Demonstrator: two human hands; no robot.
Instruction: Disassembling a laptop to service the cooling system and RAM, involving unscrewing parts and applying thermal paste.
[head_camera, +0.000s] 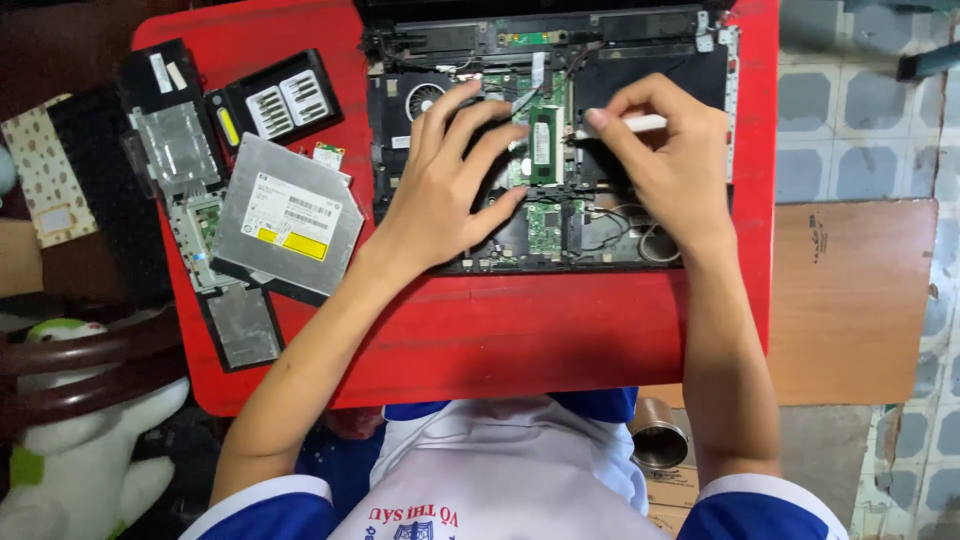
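Mid-frame, left hand (450, 180) spread on the opened laptop (545, 140); right hand (665, 160) pinching a white tool (625, 125), prying memory module (543, 145); gentle leverage seems needed.

Left hand (455, 175) spread flat, fingers splayed, mid-frame; right hand (665, 150) pinched, wrist bent, both forearms reaching upward.

Optical drive (288, 215), black covers (278, 97), tin can (657, 433), maybe plush toy (70, 460).
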